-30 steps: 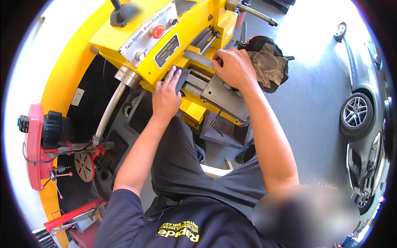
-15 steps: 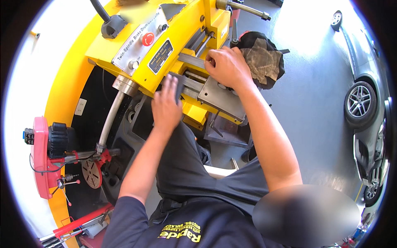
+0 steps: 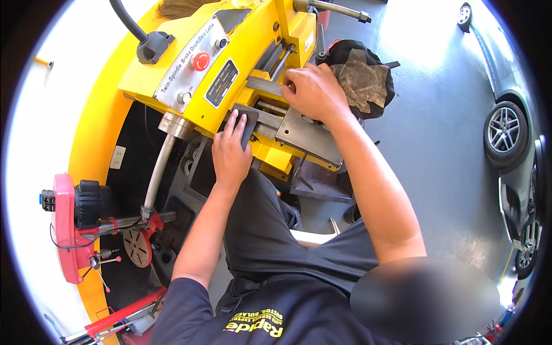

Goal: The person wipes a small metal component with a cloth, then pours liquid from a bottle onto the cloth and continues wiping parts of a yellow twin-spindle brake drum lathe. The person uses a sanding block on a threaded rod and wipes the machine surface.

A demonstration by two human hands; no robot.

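Observation:
My left hand (image 3: pixel 231 154) presses a dark grey flat sheet (image 3: pixel 248 127), perhaps sandpaper, against the near end of the metal slide rail (image 3: pixel 268 118) on a yellow brake lathe (image 3: pixel 253 49). Its fingers lie extended over the sheet. Farther right, my right hand (image 3: pixel 316 95) rests by the steel carriage plate (image 3: pixel 310 141), its fingers curled at the end of the other rail (image 3: pixel 263 85). What those fingers grip, if anything, is hidden. Between the rails shows a threaded screw (image 3: pixel 272 107).
A black cap with a camouflage-patterned patch (image 3: pixel 362 80) sits just beyond my right hand. A red stop button (image 3: pixel 201 61) is on the lathe panel. A pink drill press (image 3: pixel 66 230) stands at left. Parked cars (image 3: pixel 506 135) line the right.
My left hand has shifted slightly down, and more of the dark sheet shows, now lying flatter on the rail. My right hand stays in place. The view has shifted slightly.

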